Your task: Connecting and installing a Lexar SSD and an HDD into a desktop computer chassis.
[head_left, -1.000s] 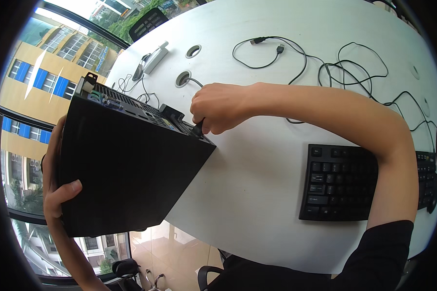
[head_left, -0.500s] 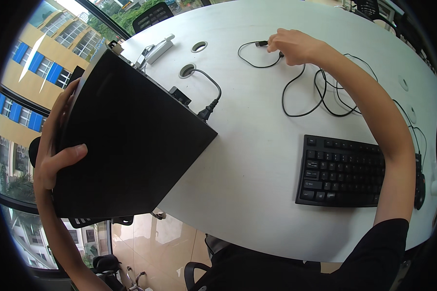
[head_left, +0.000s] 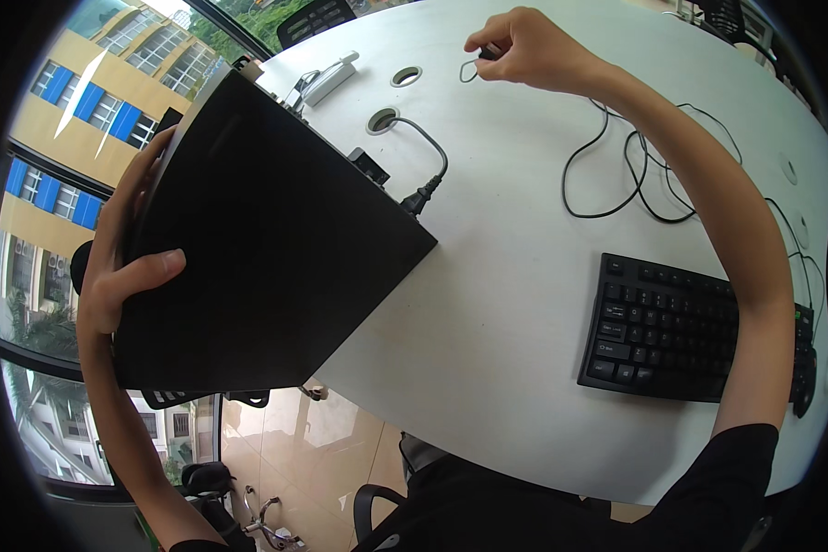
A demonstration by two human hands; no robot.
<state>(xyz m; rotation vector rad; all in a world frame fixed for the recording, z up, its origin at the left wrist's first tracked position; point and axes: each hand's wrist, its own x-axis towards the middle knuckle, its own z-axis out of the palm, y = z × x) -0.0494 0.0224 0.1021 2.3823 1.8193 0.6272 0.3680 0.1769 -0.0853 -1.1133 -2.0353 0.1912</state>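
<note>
A black computer case [head_left: 267,239] stands on the left side of the white table. My left hand [head_left: 124,276] grips its left edge, the thumb on the dark top face and the fingers down the side. A power cord [head_left: 423,195] is plugged into the case's right-hand side. Beyond the middle of the table, my right hand [head_left: 529,51] is closed in a pinch on a black USB cable [head_left: 466,72]. Its dark plug end and a small loop show beside the fingers; part of the cable is hidden by the hand.
A black keyboard [head_left: 662,331] lies under my right forearm, a black mouse [head_left: 804,382] beside it. Loose cable coils [head_left: 607,210] spread behind. A white power strip [head_left: 329,83] and round cable holes [head_left: 407,76] are at the far left. Windows line the left.
My right hand has lifted the USB cable's plug end off the table. The cable's small loop has drawn in close to the fingers. My left hand keeps its grip on the case.
</note>
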